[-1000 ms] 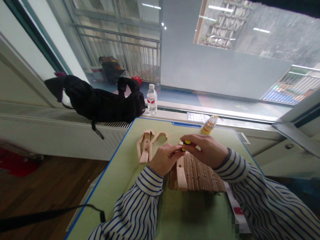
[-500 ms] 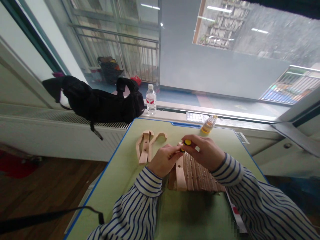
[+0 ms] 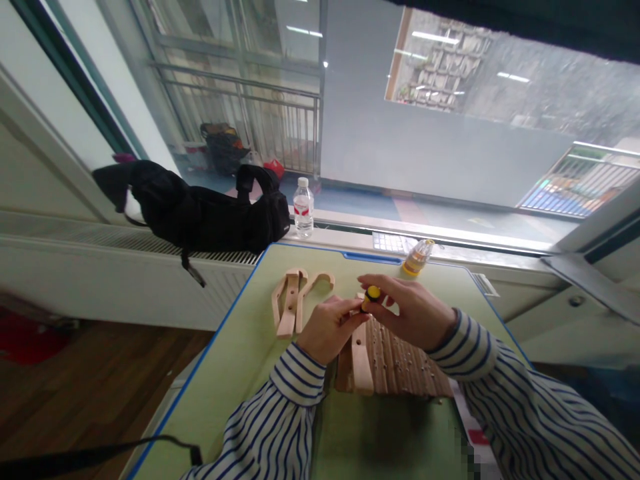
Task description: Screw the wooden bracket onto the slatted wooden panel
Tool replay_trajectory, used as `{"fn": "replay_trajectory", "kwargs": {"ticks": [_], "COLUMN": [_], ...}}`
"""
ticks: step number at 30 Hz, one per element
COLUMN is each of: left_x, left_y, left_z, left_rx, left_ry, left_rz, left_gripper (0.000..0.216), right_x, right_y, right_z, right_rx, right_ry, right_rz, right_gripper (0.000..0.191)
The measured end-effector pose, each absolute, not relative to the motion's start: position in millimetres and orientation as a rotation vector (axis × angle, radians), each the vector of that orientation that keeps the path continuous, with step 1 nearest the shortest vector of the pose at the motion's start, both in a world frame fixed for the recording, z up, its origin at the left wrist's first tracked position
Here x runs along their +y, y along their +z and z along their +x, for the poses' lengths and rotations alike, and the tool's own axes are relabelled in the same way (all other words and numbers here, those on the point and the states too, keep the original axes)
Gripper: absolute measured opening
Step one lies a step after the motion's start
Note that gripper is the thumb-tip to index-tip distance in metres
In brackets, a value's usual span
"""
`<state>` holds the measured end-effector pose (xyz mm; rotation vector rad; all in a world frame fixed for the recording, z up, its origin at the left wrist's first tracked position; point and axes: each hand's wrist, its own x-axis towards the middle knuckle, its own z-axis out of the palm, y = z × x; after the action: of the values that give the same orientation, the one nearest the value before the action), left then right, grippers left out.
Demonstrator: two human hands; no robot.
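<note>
A stubby yellow-and-black screwdriver (image 3: 371, 294) stands nearly upright over a pale wooden piece (image 3: 361, 363) with a hole in it. My right hand (image 3: 413, 310) has its thumb and fingers round the handle from the right. From the left, the thumb and forefinger of my left hand (image 3: 330, 327) pinch low on the screwdriver; its tip is hidden behind the fingers. The wooden piece lies along the left side of a brown ridged block (image 3: 403, 363) dotted with small holes. Left of my hands lie several curved pale wooden pieces (image 3: 290, 303), some with holes.
The green table (image 3: 250, 387) has a blue edge. A clear bottle with a yellow base (image 3: 417, 259) stands at its far right. On the sill are a water bottle (image 3: 303, 210) and a black bag (image 3: 215, 217). A black strap (image 3: 100, 447) crosses at lower left.
My right fingers have shifted round the screwdriver handle, with the forefinger now farther behind it and more of the handle showing. The whole view has dropped slightly. The wooden pieces stay put.
</note>
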<state>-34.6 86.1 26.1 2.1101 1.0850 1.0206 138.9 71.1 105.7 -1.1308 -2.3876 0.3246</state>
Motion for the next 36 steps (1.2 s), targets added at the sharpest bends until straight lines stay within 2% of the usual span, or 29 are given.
{"fn": "replay_trajectory", "kwargs": {"ticks": [4,20,27,34,36], "left_x": [86.5,86.8,86.2,86.7,86.9], "left_y": [25.3,27.2,25.0,25.9,25.9], "left_z": [-35.0,-35.8,-34.9,-35.3,-35.1], "left_rx": [1.085,1.028,1.133,1.098,1.093], "left_ry": [1.008,0.976,1.029,1.036,1.037], "left_rz": [2.11,2.152,2.112,2.132,2.141], "left_gripper": [0.02,0.017,0.027,0.02,0.02], "right_x": [73.0,74.8,72.9,73.2,73.9], "right_y": [105.6,95.0,95.6,105.2,108.1], "right_z": [138.7,136.4,134.4,138.5,140.0], "right_rx": [-2.412,-2.289,-2.28,-2.394,-2.435], "right_ry": [0.291,0.22,0.226,0.301,0.303], "right_rz": [-1.121,-1.185,-1.212,-1.178,-1.15], "right_gripper": [0.025,0.026,0.026,0.043,0.039]}}
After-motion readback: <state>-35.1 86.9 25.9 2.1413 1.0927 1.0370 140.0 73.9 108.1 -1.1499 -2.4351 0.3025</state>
